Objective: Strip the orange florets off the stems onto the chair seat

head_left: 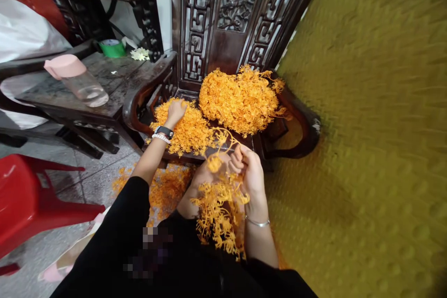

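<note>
My left hand (201,180) and my right hand (252,173) are close together in front of me, both closed on one bunch of orange frilly sprigs (218,214) that hangs down over my lap. A long strand (226,136) arcs up from my right fingers. Ahead, on the seat of a dark carved wooden chair (296,116), lie two heaps of the same sprigs, a large one (240,98) and a smaller one (188,130). Another person's hand (175,111), with a dark watch and a bead bracelet on the wrist, rests closed on the smaller heap.
More orange sprigs (164,186) lie on the tiled floor under the chair. A dark side table (63,98) at the left holds a clear bottle with a pink cap (77,79) and a green tape roll (112,48). A red plastic stool (24,195) stands lower left. A blurred yellow-green mass (366,139) fills the right.
</note>
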Demonstrator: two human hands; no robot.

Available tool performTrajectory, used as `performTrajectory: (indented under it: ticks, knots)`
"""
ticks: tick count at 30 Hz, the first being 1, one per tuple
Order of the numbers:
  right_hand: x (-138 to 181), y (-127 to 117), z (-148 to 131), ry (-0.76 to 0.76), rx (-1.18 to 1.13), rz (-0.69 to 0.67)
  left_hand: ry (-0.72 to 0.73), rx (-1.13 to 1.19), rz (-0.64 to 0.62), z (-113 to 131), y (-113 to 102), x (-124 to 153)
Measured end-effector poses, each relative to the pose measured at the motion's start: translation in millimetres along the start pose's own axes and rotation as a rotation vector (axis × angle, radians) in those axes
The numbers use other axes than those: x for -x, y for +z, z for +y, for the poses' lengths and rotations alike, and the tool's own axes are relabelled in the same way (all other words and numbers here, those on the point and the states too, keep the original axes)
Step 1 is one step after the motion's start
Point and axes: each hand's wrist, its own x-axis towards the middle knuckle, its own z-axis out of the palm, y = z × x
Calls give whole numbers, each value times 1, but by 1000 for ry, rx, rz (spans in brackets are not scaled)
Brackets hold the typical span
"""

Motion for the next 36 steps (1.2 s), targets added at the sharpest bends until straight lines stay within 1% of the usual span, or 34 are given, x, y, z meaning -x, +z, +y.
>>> performTrajectory:
  ticks: [2, 4, 5, 7, 9, 11, 12, 14, 15, 16, 17, 19, 20, 21, 22, 23, 24, 26, 29, 30, 31, 32, 34, 36]
  knots:
    - [-7, -5, -1, 11, -48, -13, -5, -92, -59, -10, 6, 8]
    - [-12, -7, 0, 14, -68, -16, 27, -154, -45, -8, 8, 16]
    - [-13, -8, 1, 16, -70, -21, 57, -183, -10, -3, 7, 19]
    - [-15, -8, 3, 15, -76, -30, 146, -166, 109, 13, -2, 26]
    - [-17, -9, 5, -3, -81, -28, 268, 3, 218, 34, -17, 39]
    - [-18, -8, 6, -43, -68, -15, 396, 281, 257, 53, -34, 64]
    - [-18, -7, 7, -66, -51, -9, 431, 438, 263, 61, -41, 82]
    - [-19, -4, 8, -111, -15, -4, 416, 697, 306, 71, -48, 123]
    - [-19, -2, 9, -128, -6, -10, 382, 811, 336, 75, -47, 145]
    - [-20, 0, 10, -136, -7, -20, 324, 922, 335, 77, -43, 165]
    - [-20, 3, 11, -134, -13, -30, 247, 1009, 269, 78, -36, 184]
    - [-20, 8, 14, -95, -29, -46, 70, 1138, 34, 83, -18, 210]
    - [-20, 10, 16, -66, -32, -48, -10, 1189, -83, 86, -8, 217]
    - [-21, 11, 18, -41, -30, -44, -71, 1235, -166, 90, 2, 221]
    - [-21, 12, 19, -20, -23, -40, -106, 1276, -205, 94, 9, 221]
    - [-21, 11, 21, -6, -16, -37, -121, 1306, -204, 97, 15, 219]
    - [-20, 9, 21, 2, -11, -33, -123, 1309, -176, 100, 19, 215]
    - [-20, 3, 20, 7, -8, -8, -86, 1212, -118, 99, 20, 208]
    - [-16, -10, 10, -24, -15, 90, 19, 901, -44, 82, 12, 205]
    - [-13, -13, 5, -26, -2, 112, 43, 827, -31, 73, 8, 207]
    - [-9, -15, 1, -14, 23, 115, 51, 802, -30, 65, 4, 209]
    - [-3, -16, -4, 13, 59, 99, 38, 827, -39, 58, 0, 212]
    - [10, -15, -12, 76, 144, 44, -12, 963, -68, 48, -10, 215]
    - [24, -12, -18, 103, 218, 15, -66, 1086, -53, 47, -22, 214]
